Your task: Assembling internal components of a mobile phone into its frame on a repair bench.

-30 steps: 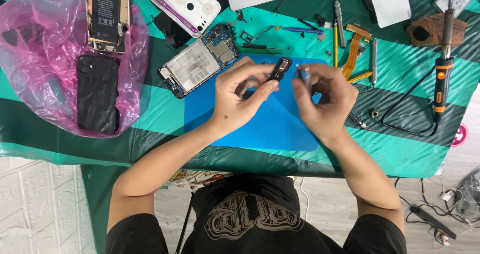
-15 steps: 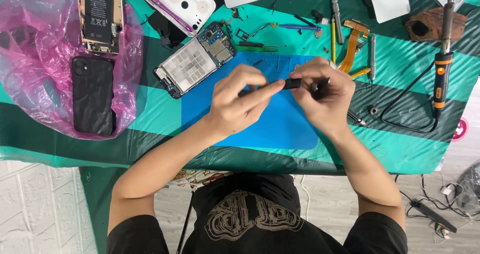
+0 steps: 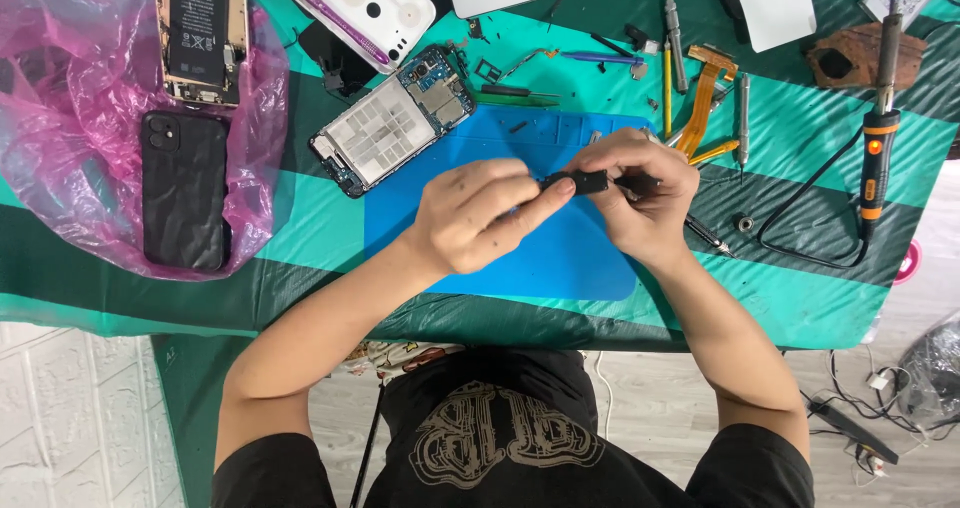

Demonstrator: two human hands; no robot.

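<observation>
Together, the left hand point(image 3: 475, 218) and right hand point(image 3: 640, 200) pinch a small black part point(image 3: 580, 181) above the blue mat point(image 3: 560, 258); a pink bag point(image 3: 70, 158) lies at nine o'clock.

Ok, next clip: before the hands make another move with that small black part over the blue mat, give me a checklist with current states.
1. Small black part gripped from both sides: ok, left hand and right hand both pinch it.
2. Part held above the blue mat, so a drop lands on it: ok.
3. Opened phone out of the hands' way: ok, it lies at the mat's upper left corner, apart from both hands.
4. Soldering iron away from the hands: ok, far right on the table; whether it is hot, cannot tell.
5. Loose tools by the right hand out of the way: not ok, tweezers lie right beside the wrist.
</observation>
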